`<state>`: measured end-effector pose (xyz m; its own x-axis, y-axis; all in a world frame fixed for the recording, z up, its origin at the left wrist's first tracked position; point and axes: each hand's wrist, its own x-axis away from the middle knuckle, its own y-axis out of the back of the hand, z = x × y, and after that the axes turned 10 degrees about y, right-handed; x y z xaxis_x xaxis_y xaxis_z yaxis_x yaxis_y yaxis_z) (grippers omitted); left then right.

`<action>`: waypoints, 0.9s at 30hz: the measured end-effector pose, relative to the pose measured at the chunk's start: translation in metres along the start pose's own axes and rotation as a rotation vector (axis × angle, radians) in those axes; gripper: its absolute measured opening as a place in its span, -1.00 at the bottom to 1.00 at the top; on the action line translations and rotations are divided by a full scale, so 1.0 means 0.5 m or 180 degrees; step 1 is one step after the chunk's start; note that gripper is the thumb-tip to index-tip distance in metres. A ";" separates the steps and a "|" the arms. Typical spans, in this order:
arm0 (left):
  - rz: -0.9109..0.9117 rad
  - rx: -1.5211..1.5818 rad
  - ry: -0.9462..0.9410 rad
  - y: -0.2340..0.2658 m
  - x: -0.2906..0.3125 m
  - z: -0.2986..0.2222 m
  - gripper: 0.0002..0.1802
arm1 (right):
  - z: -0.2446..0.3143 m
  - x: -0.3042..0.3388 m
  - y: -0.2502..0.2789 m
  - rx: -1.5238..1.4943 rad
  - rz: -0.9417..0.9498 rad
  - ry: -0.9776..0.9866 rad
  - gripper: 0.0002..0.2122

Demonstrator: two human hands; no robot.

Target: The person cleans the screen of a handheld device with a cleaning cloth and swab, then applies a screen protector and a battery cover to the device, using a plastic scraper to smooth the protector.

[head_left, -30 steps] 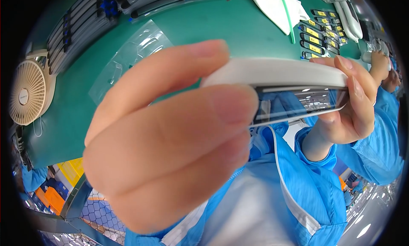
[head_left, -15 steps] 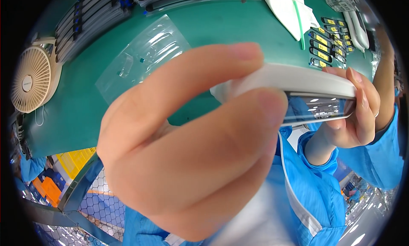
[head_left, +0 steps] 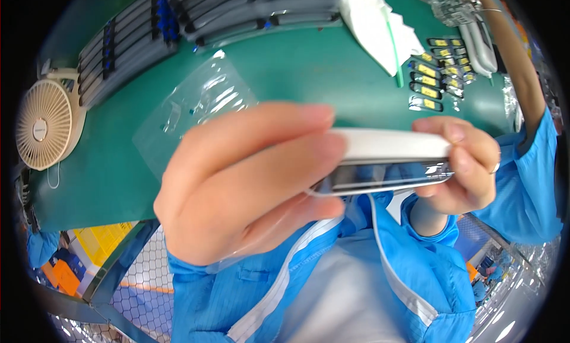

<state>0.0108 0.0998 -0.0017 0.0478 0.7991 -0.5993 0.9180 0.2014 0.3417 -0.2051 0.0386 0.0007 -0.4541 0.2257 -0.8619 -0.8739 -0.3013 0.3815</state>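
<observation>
In front of my chest I hold a slim flat piece with a white edge [head_left: 395, 145] and a glossy dark face [head_left: 392, 175] that reflects ceiling lights. Its exact kind does not show. My left hand [head_left: 237, 183] pinches the left end between thumb and fingers, blurred and close to the camera. At the other end, my right hand [head_left: 466, 165] is closed around the corner. A thin clear film [head_left: 255, 239] shows along the underside of my left hand; whether it is joined to the piece I cannot tell.
On the green table [head_left: 113, 171] lies a clear plastic bag [head_left: 196, 99]. A beige fan [head_left: 44, 126] stands left, stacked dark-edged trays [head_left: 255, 13] at the back. White cloth [head_left: 371, 28] and small yellow-labelled dark parts [head_left: 427, 79] lie right. Another person's arm [head_left: 513, 52] reaches in there.
Both hands and the piece now appear farther from the camera, shifted left and lower. The view has moved slightly. Clear film now shows beneath my left hand.
</observation>
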 end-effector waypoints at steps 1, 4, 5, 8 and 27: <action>0.0060 0.0069 0.0121 0.002 0.001 -0.005 -0.53 | 0.000 -0.001 -0.001 -0.0002 -0.0077 0.0001 -0.75; 0.0355 -0.0155 0.0246 0.017 0.000 -0.020 -0.62 | -0.020 0.003 0.016 -0.0226 0.0030 0.0199 -0.63; 0.0044 0.0059 0.0413 0.009 0.006 -0.027 -0.61 | -0.015 0.006 0.012 -0.0383 -0.0367 -0.0314 -0.64; -0.0291 0.0202 0.0487 0.002 0.016 -0.038 -0.56 | -0.039 0.005 0.026 0.0678 -0.0692 -0.1838 -0.78; 0.0087 0.0181 0.0552 -0.012 0.003 -0.036 -0.62 | -0.159 0.012 0.054 0.0560 -0.0197 -0.2379 -0.78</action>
<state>-0.0016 0.1098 0.0085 0.0089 0.8906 -0.4548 0.9383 0.1499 0.3118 -0.2176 -0.0417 -0.0207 -0.3453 0.8221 -0.4526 -0.8879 -0.1300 0.4412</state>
